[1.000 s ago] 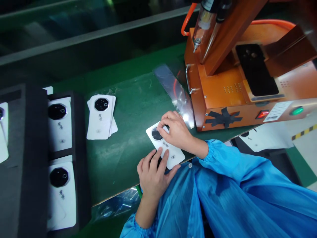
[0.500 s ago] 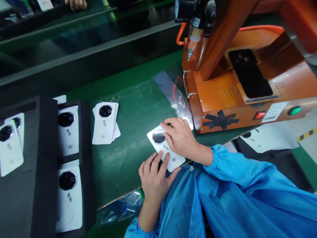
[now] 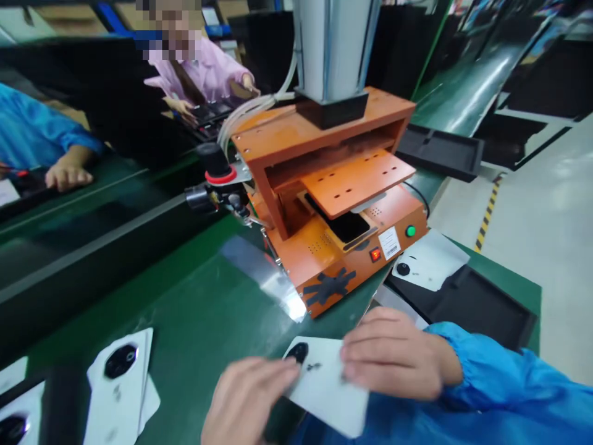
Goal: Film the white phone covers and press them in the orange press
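The white panel [image 3: 327,395] is held between the left hand [image 3: 250,395], beside its dark disc [image 3: 299,352], and the right hand [image 3: 393,355] opposite.

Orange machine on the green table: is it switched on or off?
The machine seems on: its red switch glows and its green button looks lit.

Smooth, lightly glossy panel [image 3: 328,402], satin painted-metal press [image 3: 359,182], shiny clear plastic film [image 3: 259,278], matt tray [image 3: 486,309], sheeny cloth sleeve [image 3: 514,371]
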Demonstrator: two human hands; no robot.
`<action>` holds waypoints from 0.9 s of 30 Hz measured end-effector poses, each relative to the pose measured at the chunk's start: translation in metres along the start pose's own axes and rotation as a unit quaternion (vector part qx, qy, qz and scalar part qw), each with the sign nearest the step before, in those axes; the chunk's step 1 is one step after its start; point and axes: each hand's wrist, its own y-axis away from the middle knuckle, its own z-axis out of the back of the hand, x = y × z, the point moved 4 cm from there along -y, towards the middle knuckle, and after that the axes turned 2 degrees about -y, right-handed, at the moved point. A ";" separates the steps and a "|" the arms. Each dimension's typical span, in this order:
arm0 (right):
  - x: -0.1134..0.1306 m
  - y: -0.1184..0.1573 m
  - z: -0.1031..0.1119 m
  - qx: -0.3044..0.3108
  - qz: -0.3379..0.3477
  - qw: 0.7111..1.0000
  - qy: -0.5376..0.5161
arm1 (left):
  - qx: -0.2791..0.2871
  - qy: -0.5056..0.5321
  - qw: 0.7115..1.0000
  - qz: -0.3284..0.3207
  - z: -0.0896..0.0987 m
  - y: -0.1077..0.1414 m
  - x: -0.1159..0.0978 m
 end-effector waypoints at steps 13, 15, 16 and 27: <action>-0.055 0.119 0.078 -0.201 -0.141 0.897 0.366 | -0.039 0.543 0.784 0.297 -0.144 -0.234 -0.027; -0.077 0.117 0.075 -0.237 -0.164 0.889 0.357 | -0.068 0.535 0.787 0.299 -0.146 -0.232 -0.028; -0.090 0.113 0.072 -0.248 -0.178 0.887 0.347 | -0.071 0.534 0.787 0.300 -0.145 -0.223 -0.030; -0.173 0.015 0.052 -0.140 -0.048 0.961 0.231 | 0.070 0.210 0.940 0.259 -0.097 -0.004 -0.031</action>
